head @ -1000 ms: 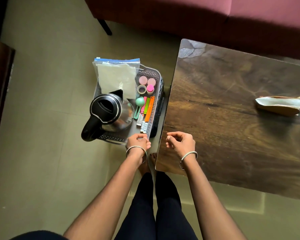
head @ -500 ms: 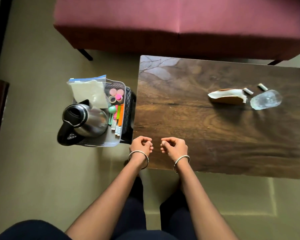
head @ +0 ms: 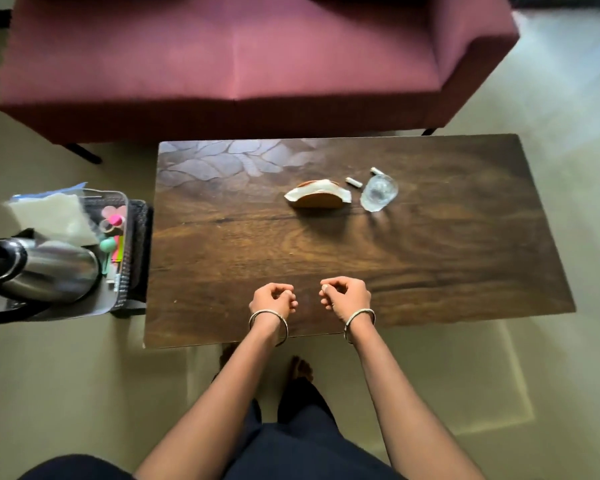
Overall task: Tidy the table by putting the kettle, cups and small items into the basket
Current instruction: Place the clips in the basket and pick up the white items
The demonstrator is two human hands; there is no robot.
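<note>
left hand (head: 272,299) grip curled, empty | right hand (head: 345,296) grip curled, empty | both over table (head: 430,265) | kettle (head: 45,271) in basket (head: 139,254) | glass (head: 378,192) on table

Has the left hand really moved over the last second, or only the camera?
Yes. The left hand was beside the basket, left of the wooden table; now it is over the table's near edge, further right, apart from the basket.

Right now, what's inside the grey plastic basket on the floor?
It holds a steel kettle, a clear zip bag, small pink round pieces, a green ball and bright strips. Anything under kettle and bag is hidden.
</note>
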